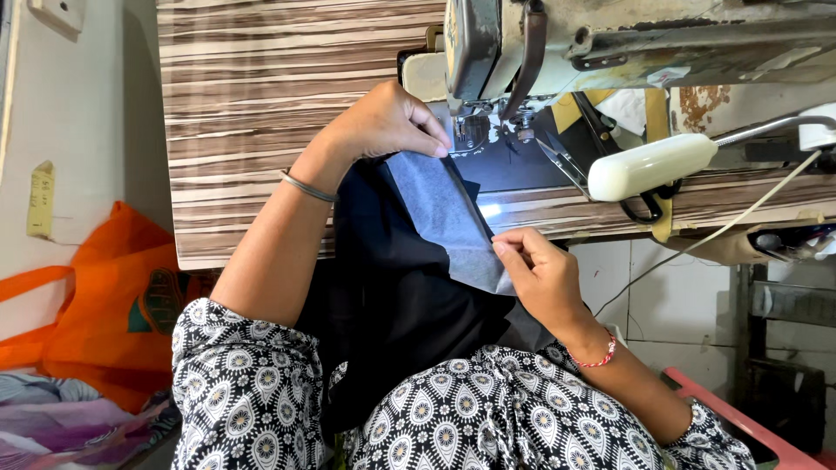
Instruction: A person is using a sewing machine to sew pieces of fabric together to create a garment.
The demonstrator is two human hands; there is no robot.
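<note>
A dark navy fabric [392,287] hangs from the striped wooden table [252,96] down onto my lap. On it lies a strip of lighter grey-blue fabric [440,213]. My left hand [387,122], with a metal bangle on the wrist, presses the strip's top end down with curled fingers just left of the sewing machine's presser foot [475,135]. My right hand [540,270], which wears a red thread bracelet, pinches the strip's lower edge between thumb and fingers at the table's front edge.
The sewing machine head [610,39] spans the upper right, with a white lamp [649,165] on a cable below it and scissors [566,161] beside the needle. An orange bag [104,305] lies at the left and a pink stool edge [740,418] at the lower right.
</note>
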